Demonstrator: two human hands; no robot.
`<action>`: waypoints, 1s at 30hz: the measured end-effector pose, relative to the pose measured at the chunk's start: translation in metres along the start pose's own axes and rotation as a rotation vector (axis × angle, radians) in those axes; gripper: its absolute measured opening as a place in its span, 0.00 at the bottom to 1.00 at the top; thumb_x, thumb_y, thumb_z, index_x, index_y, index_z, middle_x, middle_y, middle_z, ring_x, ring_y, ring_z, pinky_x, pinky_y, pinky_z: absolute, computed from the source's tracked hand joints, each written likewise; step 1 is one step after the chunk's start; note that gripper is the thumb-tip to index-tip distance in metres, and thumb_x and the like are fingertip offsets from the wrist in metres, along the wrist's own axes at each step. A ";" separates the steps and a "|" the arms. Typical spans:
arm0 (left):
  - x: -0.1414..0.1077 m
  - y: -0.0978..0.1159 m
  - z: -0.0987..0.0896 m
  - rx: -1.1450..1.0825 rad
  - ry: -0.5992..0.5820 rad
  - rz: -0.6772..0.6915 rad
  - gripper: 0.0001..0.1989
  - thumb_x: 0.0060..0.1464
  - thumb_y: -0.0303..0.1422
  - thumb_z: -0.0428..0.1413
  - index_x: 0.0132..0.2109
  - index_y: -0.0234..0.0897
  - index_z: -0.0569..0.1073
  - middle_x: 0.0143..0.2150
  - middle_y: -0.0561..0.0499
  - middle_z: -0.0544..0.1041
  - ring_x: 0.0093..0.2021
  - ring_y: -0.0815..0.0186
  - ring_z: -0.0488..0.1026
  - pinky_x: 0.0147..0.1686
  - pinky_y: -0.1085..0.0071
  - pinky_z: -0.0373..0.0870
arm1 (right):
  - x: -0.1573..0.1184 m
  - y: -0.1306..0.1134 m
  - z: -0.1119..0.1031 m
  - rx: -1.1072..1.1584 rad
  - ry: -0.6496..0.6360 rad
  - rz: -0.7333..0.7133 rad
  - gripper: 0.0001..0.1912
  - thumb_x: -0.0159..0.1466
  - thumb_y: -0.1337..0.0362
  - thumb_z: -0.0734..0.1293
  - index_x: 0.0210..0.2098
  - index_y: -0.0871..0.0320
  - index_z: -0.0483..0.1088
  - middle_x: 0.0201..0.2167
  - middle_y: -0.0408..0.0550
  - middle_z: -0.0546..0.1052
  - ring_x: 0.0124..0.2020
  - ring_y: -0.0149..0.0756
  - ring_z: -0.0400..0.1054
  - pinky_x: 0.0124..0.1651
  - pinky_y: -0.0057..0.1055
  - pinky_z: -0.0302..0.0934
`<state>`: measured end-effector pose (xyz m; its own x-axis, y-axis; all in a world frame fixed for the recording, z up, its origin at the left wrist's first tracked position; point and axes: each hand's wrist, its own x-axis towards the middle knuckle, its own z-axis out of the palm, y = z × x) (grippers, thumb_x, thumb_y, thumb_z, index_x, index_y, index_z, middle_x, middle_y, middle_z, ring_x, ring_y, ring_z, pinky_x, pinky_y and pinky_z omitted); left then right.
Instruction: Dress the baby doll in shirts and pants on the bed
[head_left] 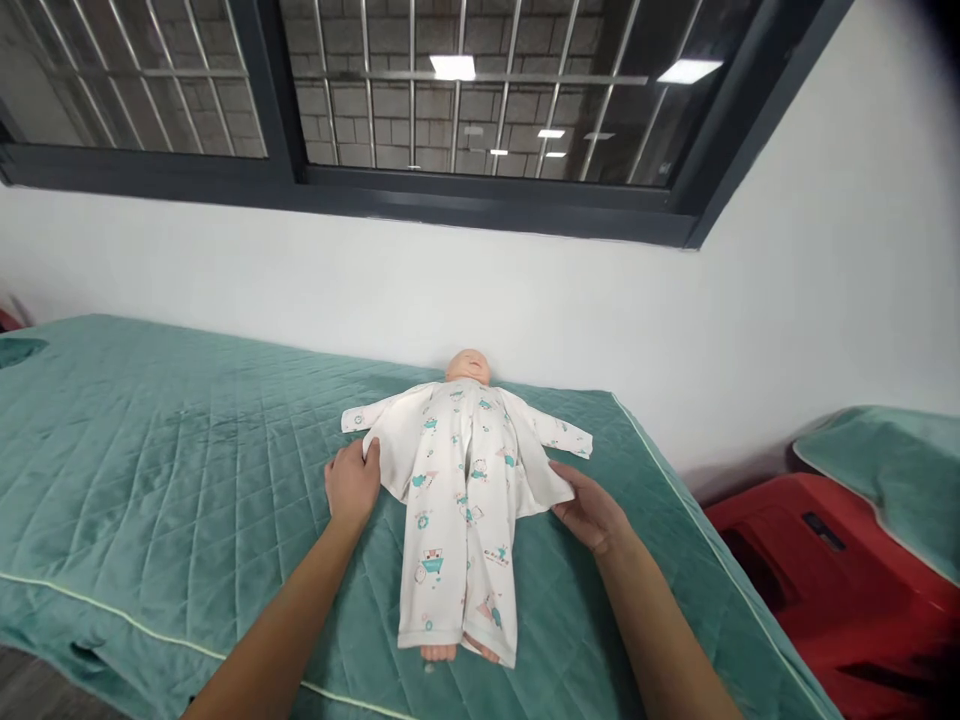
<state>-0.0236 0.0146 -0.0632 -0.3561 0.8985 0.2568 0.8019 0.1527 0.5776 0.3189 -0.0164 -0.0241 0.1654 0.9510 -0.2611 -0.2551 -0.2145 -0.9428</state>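
Note:
A baby doll (469,366) lies on its back on the green quilted cover, head toward the wall and feet toward me. It wears white printed trousers (442,560), and its toes show below the cuffs. A white baby shirt (401,425) is around its upper body with the front spread apart and both sleeves stretched outward. My left hand (354,482) pinches the edge of the shirt's left panel. On the other side, my right hand (589,505) has the corner of the right panel between thumb and fingers. The doll's arms are hidden by cloth.
The green quilted cover (187,470) spreads over the bed or table, its right edge running beside a red plastic stool (847,570). Another green cloth (892,470) lies over the stool. Behind are a white wall (360,270) and a dark-framed window (487,205) with metal bars.

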 end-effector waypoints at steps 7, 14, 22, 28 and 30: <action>0.003 -0.002 0.004 0.005 0.010 0.019 0.20 0.64 0.43 0.40 0.32 0.39 0.70 0.35 0.43 0.78 0.44 0.52 0.74 0.50 0.56 0.64 | -0.024 -0.055 0.069 -0.242 -0.026 -0.297 0.16 0.54 0.57 0.71 0.40 0.57 0.76 0.36 0.47 0.81 0.37 0.41 0.75 0.37 0.32 0.68; 0.002 -0.001 0.003 0.004 0.012 0.019 0.21 0.64 0.43 0.41 0.30 0.40 0.69 0.33 0.44 0.77 0.43 0.54 0.73 0.50 0.57 0.63 | -0.054 -0.065 0.117 -1.049 -0.347 -0.422 0.08 0.57 0.64 0.65 0.33 0.53 0.77 0.31 0.45 0.80 0.32 0.38 0.72 0.34 0.31 0.62; 0.000 0.000 -0.001 -0.222 0.002 0.014 0.21 0.66 0.44 0.39 0.35 0.39 0.70 0.35 0.47 0.77 0.36 0.58 0.73 0.36 0.66 0.63 | -0.050 -0.049 0.083 -0.973 -0.023 -0.534 0.12 0.65 0.54 0.62 0.32 0.54 0.72 0.31 0.44 0.77 0.31 0.36 0.68 0.34 0.31 0.60; 0.003 0.002 0.001 -0.230 -0.010 0.003 0.19 0.65 0.42 0.42 0.37 0.38 0.73 0.37 0.46 0.79 0.37 0.58 0.74 0.37 0.66 0.63 | -0.050 -0.010 0.075 -0.701 -0.040 -0.439 0.17 0.67 0.50 0.62 0.30 0.55 0.70 0.24 0.43 0.72 0.27 0.34 0.64 0.32 0.31 0.59; 0.002 0.000 0.001 -0.257 -0.014 -0.009 0.19 0.65 0.42 0.42 0.38 0.38 0.73 0.37 0.46 0.79 0.38 0.57 0.74 0.38 0.66 0.63 | -0.049 -0.008 0.081 -0.559 -0.035 -0.428 0.16 0.66 0.50 0.62 0.31 0.55 0.69 0.23 0.42 0.71 0.25 0.33 0.64 0.31 0.30 0.59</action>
<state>-0.0236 0.0171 -0.0632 -0.3549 0.9032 0.2412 0.6498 0.0528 0.7583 0.2355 -0.0434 0.0125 0.1089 0.9820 0.1544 0.3545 0.1068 -0.9289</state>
